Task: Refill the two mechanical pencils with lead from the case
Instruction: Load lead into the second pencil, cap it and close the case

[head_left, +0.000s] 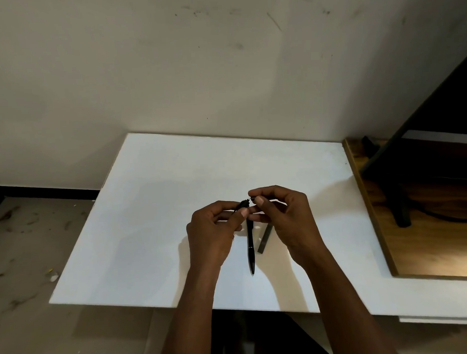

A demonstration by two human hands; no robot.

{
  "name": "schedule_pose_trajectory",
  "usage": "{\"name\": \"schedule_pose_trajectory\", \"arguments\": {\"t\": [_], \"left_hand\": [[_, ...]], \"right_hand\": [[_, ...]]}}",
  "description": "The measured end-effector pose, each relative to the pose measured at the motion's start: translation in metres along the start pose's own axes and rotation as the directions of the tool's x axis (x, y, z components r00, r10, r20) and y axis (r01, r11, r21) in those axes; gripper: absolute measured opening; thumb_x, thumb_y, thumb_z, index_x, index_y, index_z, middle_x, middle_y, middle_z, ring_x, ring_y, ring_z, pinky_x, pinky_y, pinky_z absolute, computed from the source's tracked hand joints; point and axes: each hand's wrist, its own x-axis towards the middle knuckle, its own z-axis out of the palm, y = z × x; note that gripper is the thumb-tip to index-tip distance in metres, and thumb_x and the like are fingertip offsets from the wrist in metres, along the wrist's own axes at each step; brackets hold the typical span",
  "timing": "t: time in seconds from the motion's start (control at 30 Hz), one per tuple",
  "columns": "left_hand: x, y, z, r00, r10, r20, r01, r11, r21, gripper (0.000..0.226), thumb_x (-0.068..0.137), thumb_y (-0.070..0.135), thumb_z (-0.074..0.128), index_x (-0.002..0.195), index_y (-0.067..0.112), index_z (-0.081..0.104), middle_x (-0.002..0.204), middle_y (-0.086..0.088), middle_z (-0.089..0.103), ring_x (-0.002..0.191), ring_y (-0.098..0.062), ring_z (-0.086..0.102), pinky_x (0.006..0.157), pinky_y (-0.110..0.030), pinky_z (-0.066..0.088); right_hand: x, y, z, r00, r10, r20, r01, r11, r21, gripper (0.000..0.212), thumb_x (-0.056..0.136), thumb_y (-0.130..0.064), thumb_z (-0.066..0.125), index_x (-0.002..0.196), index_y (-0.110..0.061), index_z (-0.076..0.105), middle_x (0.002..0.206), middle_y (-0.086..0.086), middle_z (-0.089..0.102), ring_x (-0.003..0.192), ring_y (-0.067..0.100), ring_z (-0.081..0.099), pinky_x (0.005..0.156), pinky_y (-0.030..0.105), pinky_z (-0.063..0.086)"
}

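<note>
My left hand (216, 231) grips a black mechanical pencil (243, 204); only its top end shows past my fingers. My right hand (285, 217) pinches something small and dark (252, 199) just right of that pencil end, too small to identify. A second black mechanical pencil (250, 248) lies on the white board (154, 228), tip pointing toward me, between my hands. A slim grey lead case (265, 239) lies just right of it, partly hidden under my right hand.
The white board rests against a scuffed wall (169, 72). A wooden desk surface (427, 238) with a black stand (399, 204) and cable lies at the right. Bare floor with debris (23, 239) is at the left.
</note>
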Motion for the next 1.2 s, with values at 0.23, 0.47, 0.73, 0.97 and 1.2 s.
{"name": "schedule_pose_trajectory", "arguments": {"t": [0.23,0.47,0.73,0.97,1.2], "left_hand": [[0.003,-0.001,0.001,0.996,0.091,-0.001,-0.091,0.987,0.131,0.009,0.079,0.029,0.083,0.086,0.033,0.079,0.077,0.01,0.078,0.071,-0.011,0.074,0.073,-0.04,0.062],[0.003,-0.001,0.0,0.99,0.139,0.01,-0.139,0.977,0.163,0.01,0.079,0.032,0.083,0.088,0.034,0.079,0.08,0.011,0.078,0.067,-0.009,0.074,0.068,-0.035,0.061],[-0.001,0.001,0.005,0.993,0.118,0.024,-0.12,0.979,0.167,0.013,0.08,0.035,0.082,0.092,0.03,0.079,0.078,0.012,0.077,0.057,-0.007,0.073,0.053,-0.03,0.053],[-0.004,0.005,0.004,0.999,0.018,0.05,-0.02,0.998,0.054,0.014,0.079,0.032,0.082,0.092,0.026,0.08,0.069,0.005,0.077,0.053,-0.01,0.071,0.039,-0.021,0.047],[-0.004,0.006,0.008,0.99,-0.049,0.135,0.07,0.985,-0.156,0.034,0.078,0.033,0.084,0.104,0.021,0.066,0.078,-0.008,0.08,0.071,-0.028,0.078,0.06,-0.041,0.062]], "right_hand": [[0.001,0.0,-0.006,0.999,-0.015,-0.047,0.012,0.998,-0.063,0.012,0.092,-0.001,0.069,0.1,-0.009,0.072,0.089,0.013,0.076,0.075,0.026,0.078,0.076,0.035,0.063],[0.001,0.0,-0.01,0.998,-0.004,-0.061,0.004,1.0,0.012,0.011,0.089,-0.004,0.073,0.097,-0.009,0.078,0.081,0.009,0.079,0.073,0.022,0.078,0.062,0.018,0.056],[0.001,0.004,-0.008,0.999,-0.027,-0.029,0.028,0.999,0.043,0.016,0.092,-0.002,0.069,0.102,-0.009,0.078,0.088,0.011,0.08,0.082,0.026,0.079,0.083,0.035,0.062],[-0.003,0.003,-0.006,1.0,-0.015,0.0,0.015,0.996,0.09,0.016,0.092,-0.002,0.069,0.104,-0.007,0.078,0.091,0.016,0.08,0.088,0.029,0.078,0.086,0.039,0.06],[-0.005,-0.001,0.008,0.994,0.102,0.046,-0.11,0.965,0.238,0.027,0.096,-0.028,0.064,0.114,-0.01,0.074,0.096,0.01,0.076,0.089,0.023,0.072,0.082,0.034,0.056]]}}
